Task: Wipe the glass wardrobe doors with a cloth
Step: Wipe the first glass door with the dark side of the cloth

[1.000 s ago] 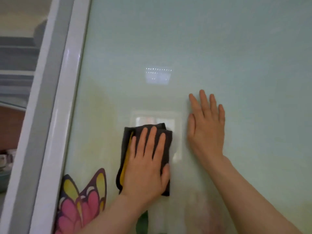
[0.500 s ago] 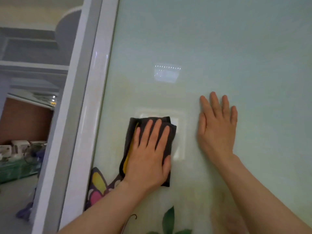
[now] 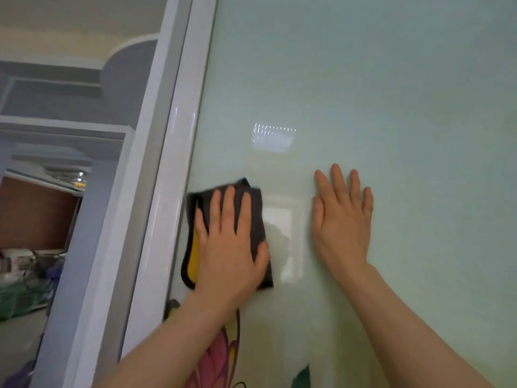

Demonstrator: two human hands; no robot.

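A: Start with the biggest thing. What fills the view?

B: The glass door (image 3: 363,93), a pale green glossy pane that takes up most of the picture, with the white frame (image 3: 179,169) running up its left edge. Printed low on the pane are a pink and yellow butterfly (image 3: 221,351) and a green leaf (image 3: 302,376).

A: How would you judge the glass to handle?

B: Hard, smooth and slippery, and breakable, so I'd press on it evenly and not lean hard at one spot. It shows reflections, so streaks would show too.

A: And the cloth?

B: The cloth (image 3: 254,214) is dark grey with a yellow face showing at its left side. It looks soft, light and folded into a pad. It lies flat against the glass just beside the frame, above the butterfly. It needs no pinch: a flat palm over its middle should keep the folds together while it slides.

A: The hands, then?

B: The left hand (image 3: 229,247) lies spread over the cloth, fingers straight and pointing up, the palm pressing it to the pane and the thumb at its right edge. The forearm comes up from the lower left. The right hand (image 3: 341,219) holds nothing: it rests flat and bare on the glass to the right of the cloth, apart from it, fingers straight and together. I judge it to be bracing the door.
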